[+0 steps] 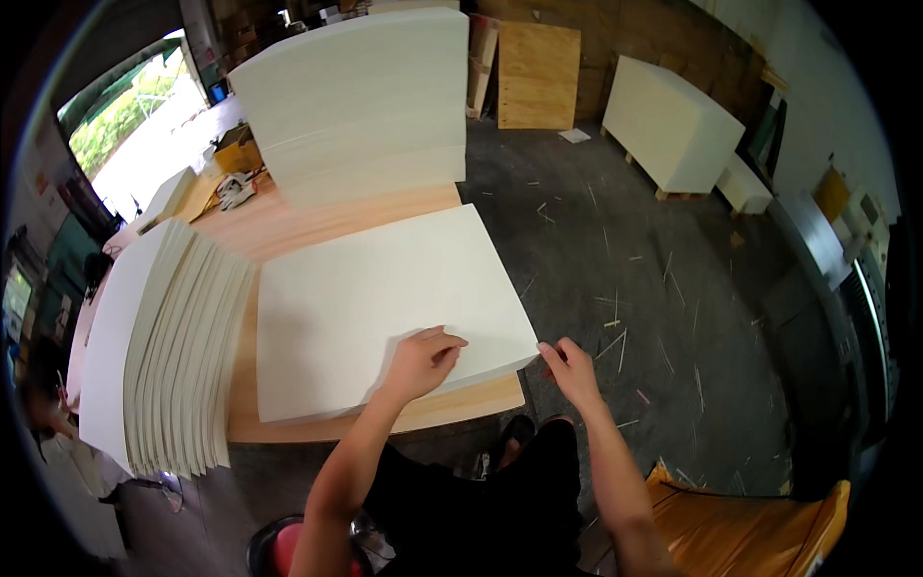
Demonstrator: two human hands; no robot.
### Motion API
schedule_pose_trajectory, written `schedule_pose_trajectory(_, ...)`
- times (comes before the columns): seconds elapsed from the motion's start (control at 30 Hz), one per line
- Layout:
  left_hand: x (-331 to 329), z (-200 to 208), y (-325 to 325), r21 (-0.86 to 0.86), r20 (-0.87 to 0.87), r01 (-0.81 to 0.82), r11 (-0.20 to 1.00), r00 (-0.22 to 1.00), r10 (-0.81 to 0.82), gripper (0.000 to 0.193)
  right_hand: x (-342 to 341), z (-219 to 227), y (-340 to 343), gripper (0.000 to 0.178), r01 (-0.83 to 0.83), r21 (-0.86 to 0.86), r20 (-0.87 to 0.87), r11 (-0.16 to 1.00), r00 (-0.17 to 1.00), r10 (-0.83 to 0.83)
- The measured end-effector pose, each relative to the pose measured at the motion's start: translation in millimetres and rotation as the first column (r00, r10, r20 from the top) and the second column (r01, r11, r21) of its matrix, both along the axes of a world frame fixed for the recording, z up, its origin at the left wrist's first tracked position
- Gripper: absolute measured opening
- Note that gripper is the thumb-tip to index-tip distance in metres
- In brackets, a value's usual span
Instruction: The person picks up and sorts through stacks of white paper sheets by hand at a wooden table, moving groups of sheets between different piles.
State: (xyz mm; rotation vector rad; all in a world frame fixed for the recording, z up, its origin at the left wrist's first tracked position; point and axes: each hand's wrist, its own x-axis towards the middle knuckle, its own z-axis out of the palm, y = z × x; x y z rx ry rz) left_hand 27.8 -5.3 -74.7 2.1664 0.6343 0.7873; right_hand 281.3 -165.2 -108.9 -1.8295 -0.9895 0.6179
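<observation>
Head view: white sheet stack (375, 298) lies flat on the wood-topped table (471, 412), both hands at its near right part.
Left hand: (423, 363) over the stack's top face, toward the near edge; fingers bent inward, narrow, knuckles up; dark shadow on the white just left of it.
Right hand: (569, 371) at the near right corner of the stack, on the floor side; thumb tip right at the corner, other fingers curled.
Finger hold: undersides hidden, so cannot tell whether either hand grips anything or whether the left one presses on the top face.
Stack vs fingers: most of the white surface runs far and left from the left fingers; only the corner reaches the right thumb.
Left of stack: fanned white sheets (187, 356), edges spread in layers, along the table's left side.
Far side: tall white pile (361, 106) upright behind the stack; work glove (235, 190) and cardboard box (236, 152) left of it.
Far right: plywood board (538, 75) leaning upright, white block-shaped pile (668, 125) on a pallet.
Floor: dark, thin pale strips (622, 349) scattered right of the table.
Near edge: red seat (287, 548) left, brown sheeting (750, 529) right.
</observation>
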Motion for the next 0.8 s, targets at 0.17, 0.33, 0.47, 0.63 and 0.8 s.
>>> schedule_pose_trajectory(0.17, -5, -2, 9, 0.067, 0.068, 0.043, 0.997, 0.997, -0.048, 0.024, 0, 41, 15, 0.049, -0.223, -0.182, 0.098, 0.958, 0.965, 0.244)
schedule_pose_trajectory(0.33, -5, 12, -1, -0.048, 0.045, -0.008, 0.999, 0.999, 0.01, 0.027, -5, 85, 25, 0.06, -0.163, -0.27, -0.022, 0.949, 0.986, 0.163)
schedule_pose_trajectory(0.47, -1, 9, 1, -0.011, 0.08, 0.017, 1.0, 0.997, -0.016, 0.026, -30, 85, 40, 0.055, -0.058, -0.042, 0.272, 0.997, 0.96, 0.067)
schedule_pose_trajectory(0.63, -1, 8, 5, 0.076, 0.104, 0.035, 0.996, 0.994, -0.043, 0.026, -37, 68, 60, 0.043, 0.01, 0.249, -0.654, 0.969, 0.739, 0.16)
schedule_pose_trajectory(0.8, -3, 6, 2, 0.002, 0.106, 0.043, 0.999, 0.993, -0.043, 0.032, -46, 69, 59, 0.038, -0.032, 0.222, -0.287, 0.974, 0.953, 0.097)
